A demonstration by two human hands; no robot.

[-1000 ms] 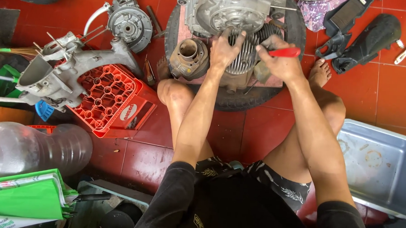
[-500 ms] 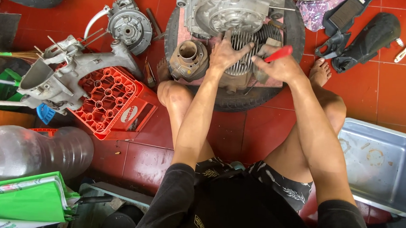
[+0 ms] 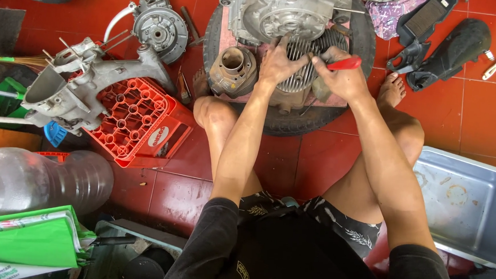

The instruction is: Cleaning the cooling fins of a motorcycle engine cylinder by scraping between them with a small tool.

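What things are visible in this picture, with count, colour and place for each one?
engine block: one, grey metal, top centre, on the tyre
finned cylinder head: one, grey, under both hands
tyre: one, black, on the floor below the engine
cylinder barrel: one, brownish grey, on the tyre's left side
engine casing: one, silver, left, lying on the crate
plastic crate: one, red, left of the knee
round cover part: one, grey, top left
plastic bottle: one, clear, lower left
metal tray: one, grey, right
black plastic covers: two or more, top right
left hand: one, flat on the fins
right hand: one, gripping a red-handled tool
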